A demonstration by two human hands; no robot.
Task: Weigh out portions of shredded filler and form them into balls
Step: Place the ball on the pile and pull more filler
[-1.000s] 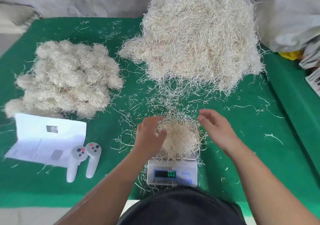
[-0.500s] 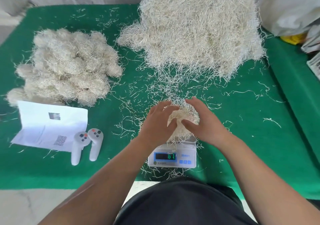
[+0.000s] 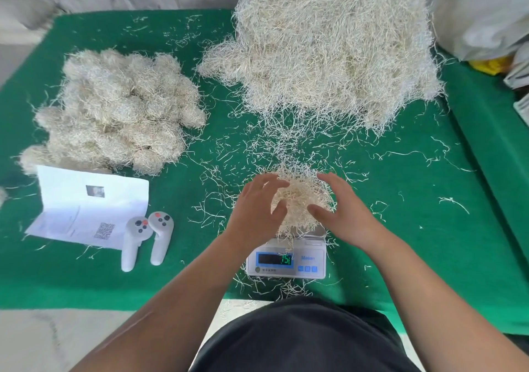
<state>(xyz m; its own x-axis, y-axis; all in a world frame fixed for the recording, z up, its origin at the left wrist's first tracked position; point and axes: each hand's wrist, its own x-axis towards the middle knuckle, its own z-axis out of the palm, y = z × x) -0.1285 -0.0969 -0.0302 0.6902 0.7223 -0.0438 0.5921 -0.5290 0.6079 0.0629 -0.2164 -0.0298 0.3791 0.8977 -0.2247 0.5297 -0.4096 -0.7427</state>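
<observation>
A clump of pale shredded filler [image 3: 300, 197] sits on a small white digital scale [image 3: 286, 260] near the table's front edge. My left hand [image 3: 257, 208] cups the clump's left side and my right hand [image 3: 340, 211] cups its right side, fingers curved around it. The scale's lit display shows green digits. A big loose heap of the same filler [image 3: 329, 51] lies at the back centre. A pile of formed filler balls [image 3: 114, 111] lies at the left.
The table has a green cloth [image 3: 429, 228] strewn with loose strands. A white paper sheet [image 3: 88, 205] and two white handheld controllers [image 3: 148, 237] lie at front left. White bags [image 3: 486, 14] and a yellow item stand at back right.
Both hands came in from either side of the clump on the scale and closed around it. The scale's reading changed.
</observation>
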